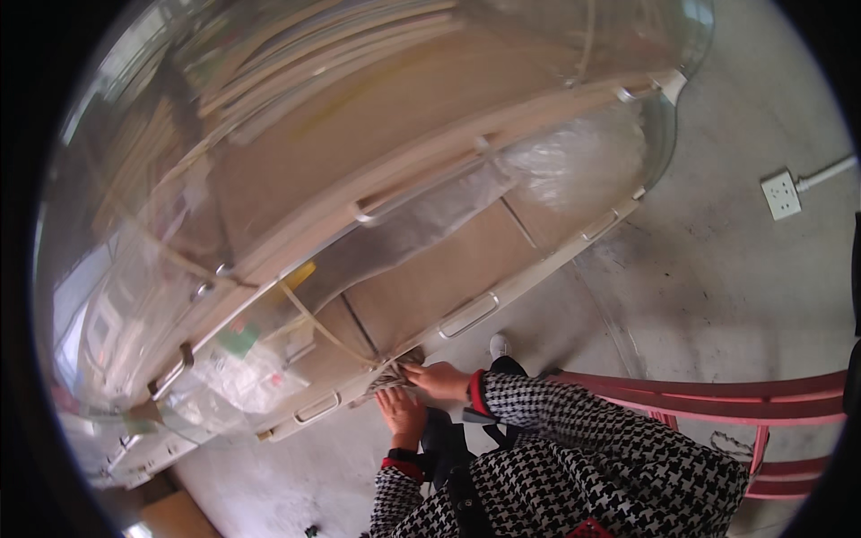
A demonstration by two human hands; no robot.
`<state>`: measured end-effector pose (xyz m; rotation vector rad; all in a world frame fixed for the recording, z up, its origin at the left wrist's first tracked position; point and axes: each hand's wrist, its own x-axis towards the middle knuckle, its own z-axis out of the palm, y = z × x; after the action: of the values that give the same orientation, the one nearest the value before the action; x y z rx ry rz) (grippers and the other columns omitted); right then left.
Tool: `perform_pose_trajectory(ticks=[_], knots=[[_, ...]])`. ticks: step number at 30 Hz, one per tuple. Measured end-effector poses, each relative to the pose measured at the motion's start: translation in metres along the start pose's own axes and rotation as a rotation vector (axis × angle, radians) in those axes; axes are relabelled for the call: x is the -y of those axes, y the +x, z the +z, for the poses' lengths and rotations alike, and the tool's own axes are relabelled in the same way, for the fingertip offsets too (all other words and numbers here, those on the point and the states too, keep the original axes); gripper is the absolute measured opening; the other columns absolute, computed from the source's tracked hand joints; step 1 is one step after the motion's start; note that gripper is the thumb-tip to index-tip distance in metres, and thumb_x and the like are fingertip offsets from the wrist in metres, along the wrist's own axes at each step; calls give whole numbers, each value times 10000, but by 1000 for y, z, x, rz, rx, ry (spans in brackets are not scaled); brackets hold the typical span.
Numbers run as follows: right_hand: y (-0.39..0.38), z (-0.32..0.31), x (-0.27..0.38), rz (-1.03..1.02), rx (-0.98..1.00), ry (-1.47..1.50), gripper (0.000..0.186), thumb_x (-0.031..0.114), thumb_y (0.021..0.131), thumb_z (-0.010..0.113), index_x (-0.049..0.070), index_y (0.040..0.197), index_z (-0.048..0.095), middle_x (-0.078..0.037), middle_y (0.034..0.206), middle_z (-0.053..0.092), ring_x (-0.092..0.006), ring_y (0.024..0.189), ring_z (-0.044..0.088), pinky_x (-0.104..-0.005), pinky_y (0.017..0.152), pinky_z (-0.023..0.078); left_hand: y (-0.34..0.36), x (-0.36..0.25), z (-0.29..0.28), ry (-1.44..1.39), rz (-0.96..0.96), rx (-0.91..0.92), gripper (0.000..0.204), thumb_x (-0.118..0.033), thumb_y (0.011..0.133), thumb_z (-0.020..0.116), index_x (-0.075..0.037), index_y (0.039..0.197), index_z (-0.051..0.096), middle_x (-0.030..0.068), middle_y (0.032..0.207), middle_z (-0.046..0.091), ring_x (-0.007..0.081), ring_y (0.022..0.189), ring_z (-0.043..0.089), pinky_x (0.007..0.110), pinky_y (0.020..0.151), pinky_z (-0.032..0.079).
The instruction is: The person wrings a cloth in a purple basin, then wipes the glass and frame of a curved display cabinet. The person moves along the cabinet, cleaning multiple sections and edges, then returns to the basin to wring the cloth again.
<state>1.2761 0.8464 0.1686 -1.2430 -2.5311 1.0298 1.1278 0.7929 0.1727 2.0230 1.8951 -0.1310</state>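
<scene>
A bundle of greyish cord (387, 379) lies bunched on the near edge of a long wooden case, where a taut beige cord (314, 325) runs down to it. My left hand (401, 414) grips the bundle from below, its fingers bent into it. From the right, my right hand (438, 380) closes on the same bundle, the fingertips partly hidden in the strands. The two hands are close together. Beside them on the case's edge are metal handles (469, 316).
Under a clear curved cover, the case holds clear plastic film (578, 161), a grey sheet (404, 233) and plastic bags (247, 377). Red curved metal bars (700, 394) stand at my right. A white socket block (780, 195) rests on the concrete floor (717, 278).
</scene>
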Motion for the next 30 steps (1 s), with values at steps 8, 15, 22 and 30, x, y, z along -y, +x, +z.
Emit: perform_pose_trajectory(ticks=[8,15,22,30], knots=[[-119,-111,-126,211,-142,-224,431,93,759,482,127,1188,477,-66,1192,515,-281,642,614,-376,562,502,61,-168,11,-109,416,-18,572,-292,705,582,61,1140,464,203,1128,484,380,1113,397,489,1004,234],[-195,-176,-210,494,-264,-222,528,70,736,503,144,1250,405,-93,1277,449,-290,712,607,-388,603,498,116,-304,9,-142,592,96,562,-277,743,560,26,1203,445,180,1235,449,341,1218,334,450,1041,200],[-239,-199,-299,884,-614,-176,545,65,728,549,94,1242,368,-143,1337,351,-345,788,585,-426,634,489,165,-392,22,-221,772,-7,575,-251,729,571,28,1213,436,155,1248,439,329,1206,344,453,1042,203],[-249,-192,-366,827,-786,-196,564,45,791,516,63,1305,286,-221,1141,492,-401,895,539,-462,696,453,164,-387,60,-225,762,-22,507,-126,748,423,83,1210,418,250,1263,396,410,1206,327,493,1048,195]])
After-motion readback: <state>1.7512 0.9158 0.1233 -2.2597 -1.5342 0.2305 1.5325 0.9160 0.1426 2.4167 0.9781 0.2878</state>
